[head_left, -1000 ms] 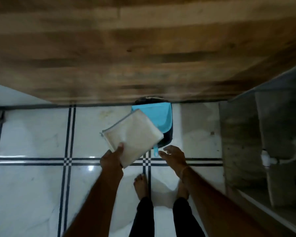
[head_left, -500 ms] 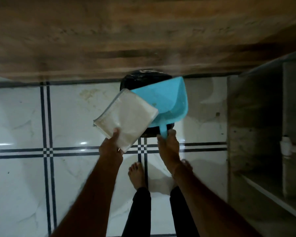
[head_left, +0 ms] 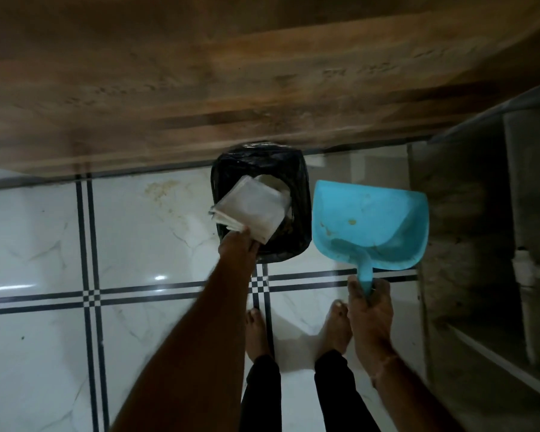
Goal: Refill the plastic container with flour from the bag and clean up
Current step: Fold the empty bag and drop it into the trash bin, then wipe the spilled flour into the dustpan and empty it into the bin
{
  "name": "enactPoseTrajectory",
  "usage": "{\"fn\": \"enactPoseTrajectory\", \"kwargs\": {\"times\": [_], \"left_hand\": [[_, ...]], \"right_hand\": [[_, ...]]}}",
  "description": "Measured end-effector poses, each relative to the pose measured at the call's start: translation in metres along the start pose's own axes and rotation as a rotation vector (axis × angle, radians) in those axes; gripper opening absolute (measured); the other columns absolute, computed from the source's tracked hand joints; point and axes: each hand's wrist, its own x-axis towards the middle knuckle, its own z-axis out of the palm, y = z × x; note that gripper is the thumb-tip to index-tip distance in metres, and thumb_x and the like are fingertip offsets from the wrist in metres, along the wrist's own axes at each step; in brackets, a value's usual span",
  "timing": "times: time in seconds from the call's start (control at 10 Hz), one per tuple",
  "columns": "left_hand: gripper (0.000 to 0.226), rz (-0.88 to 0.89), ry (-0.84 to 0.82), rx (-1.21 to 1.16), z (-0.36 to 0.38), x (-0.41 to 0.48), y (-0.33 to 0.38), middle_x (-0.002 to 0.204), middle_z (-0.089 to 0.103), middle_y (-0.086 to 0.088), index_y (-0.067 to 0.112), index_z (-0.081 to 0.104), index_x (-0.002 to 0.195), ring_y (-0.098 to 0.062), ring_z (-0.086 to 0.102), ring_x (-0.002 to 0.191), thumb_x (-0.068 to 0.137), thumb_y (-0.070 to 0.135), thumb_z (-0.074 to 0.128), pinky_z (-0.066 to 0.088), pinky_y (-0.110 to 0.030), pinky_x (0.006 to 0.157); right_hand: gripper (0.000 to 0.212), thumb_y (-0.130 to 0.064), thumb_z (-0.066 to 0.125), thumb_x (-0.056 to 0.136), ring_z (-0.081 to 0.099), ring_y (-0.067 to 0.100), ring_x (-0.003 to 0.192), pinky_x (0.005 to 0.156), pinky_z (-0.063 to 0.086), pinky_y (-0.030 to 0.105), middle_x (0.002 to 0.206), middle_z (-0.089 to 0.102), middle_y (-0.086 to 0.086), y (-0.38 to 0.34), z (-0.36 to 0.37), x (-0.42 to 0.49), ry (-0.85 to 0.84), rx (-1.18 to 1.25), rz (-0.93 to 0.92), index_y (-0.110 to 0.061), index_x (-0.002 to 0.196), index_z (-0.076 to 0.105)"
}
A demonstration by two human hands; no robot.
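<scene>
Inside of bin (head_left: 300, 188) mostly hidden by bag (head_left: 250, 210); contents can't be told, just a pale bit past the bag's far edge. Fingers of left hand (head_left: 236, 247) sit under the bag, out of sight. The right hand (head_left: 370, 313) covers the lower end of the dustpan (head_left: 371, 213) handle & part of the right foot (head_left: 334, 325). Wood panel (head_left: 262, 73) up top is motion-blurred, grain smeared, cut by top edge. Shelf (head_left: 480, 213) at rt is dim, cut by rt edge; white fitting (head_left: 526, 269) there too blurred to ID. Forearms & legs run off bottom edge. Specks on dustpan too small to ID.
</scene>
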Motion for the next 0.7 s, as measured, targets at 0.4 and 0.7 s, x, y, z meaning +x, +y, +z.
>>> {"fn": "enactPoseTrajectory", "kwargs": {"times": [0.4,0.7], "left_hand": [[0.025,0.714,0.029,0.901,-0.018,-0.192,0.003,0.111,0.068,0.000,0.021,0.062,0.114,-0.020,0.059,0.103,0.092,0.030,0.071,0.040,-0.027,0.085],[0.053,0.863,-0.211,1.073,-0.030,-0.378,-0.018,0.130,0.067,-0.009,0.012,0.054,0.138,-0.028,0.064,0.120,0.093,0.034,0.072,0.050,-0.035,0.101]], "right_hand": [[0.023,-0.027,0.078,0.088,0.067,0.018,0.078,0.071,0.055,0.028,0.084,0.071,0.003,-0.054,-0.090,-0.081,-0.091,0.074,0.048,-0.012,0.099,0.066],[0.025,-0.042,0.077,0.088,0.061,0.016,0.074,0.066,0.051,0.029,0.079,0.064,-0.007,-0.103,-0.240,-0.202,-0.032,0.147,0.141,-0.026,0.082,0.059]]}}
